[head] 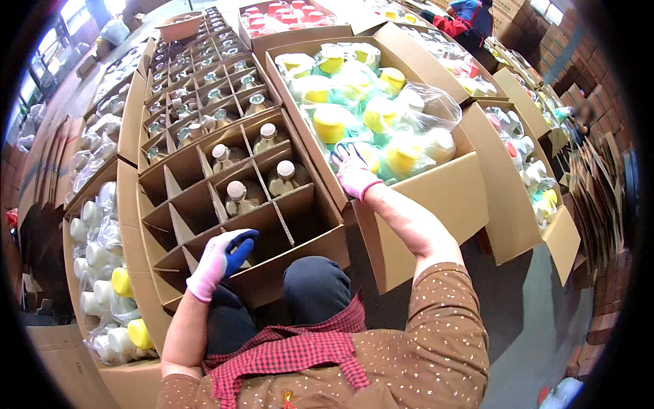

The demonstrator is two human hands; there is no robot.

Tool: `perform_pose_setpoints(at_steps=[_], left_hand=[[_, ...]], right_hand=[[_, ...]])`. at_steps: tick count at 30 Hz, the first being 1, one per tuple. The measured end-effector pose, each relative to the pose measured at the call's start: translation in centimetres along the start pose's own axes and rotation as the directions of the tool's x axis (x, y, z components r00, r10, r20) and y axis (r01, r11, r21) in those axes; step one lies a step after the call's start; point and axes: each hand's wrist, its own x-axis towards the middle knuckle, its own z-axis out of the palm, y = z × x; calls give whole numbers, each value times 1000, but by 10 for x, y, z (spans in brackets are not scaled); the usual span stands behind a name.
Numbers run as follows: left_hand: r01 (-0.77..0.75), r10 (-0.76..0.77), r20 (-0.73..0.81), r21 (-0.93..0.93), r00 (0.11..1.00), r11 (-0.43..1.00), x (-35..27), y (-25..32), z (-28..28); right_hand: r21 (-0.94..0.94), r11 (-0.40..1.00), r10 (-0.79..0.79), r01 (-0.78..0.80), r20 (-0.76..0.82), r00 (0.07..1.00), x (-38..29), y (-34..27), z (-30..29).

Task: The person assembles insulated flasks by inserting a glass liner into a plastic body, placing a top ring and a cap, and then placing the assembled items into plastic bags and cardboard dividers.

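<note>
Before me stands a cardboard box with dividers, its compartments partly filled with clear bottles; several, such as this white-capped bottle, stand in its middle cells. My left hand, in a white and pink glove with blue palm, is over the near edge of this box, fingers curled; whether it holds anything is hidden. My right hand, gloved alike, reaches into the open carton on the right and rests with spread fingers on plastic-wrapped bottles with yellow caps. Its fingers do not close round a bottle.
More divided boxes of uncapped bottles stand beyond, with a pinkish basin on top. On the left is a carton of white and yellow caps. Further cartons stand at right, near flattened cardboard. A person in a red apron is at back right.
</note>
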Motion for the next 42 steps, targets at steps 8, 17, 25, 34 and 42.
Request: perform_pose_setpoints(at_steps=[8, 17, 25, 34, 42], left_hand=[[-8, 13, -52, 86, 999, 996, -15, 2, -11], [-130, 130, 12, 172, 991, 976, -8, 9, 6], [123, 114, 386, -537, 916, 835, 27, 68, 51], [-31, 498, -112, -985, 860, -167, 21, 119, 101], [-338, 164, -342, -940, 925, -50, -87, -6, -31]], right_hand=[[876, 334, 719, -348, 2, 695, -26, 25, -34], [669, 734, 484, 115, -635, 602, -32, 69, -68], [582, 682, 360, 442, -794, 491, -97, 79, -281], [734, -391, 65, 555, -580, 812, -230, -81, -369], [870, 102, -497, 483, -376, 782, -267, -152, -340]])
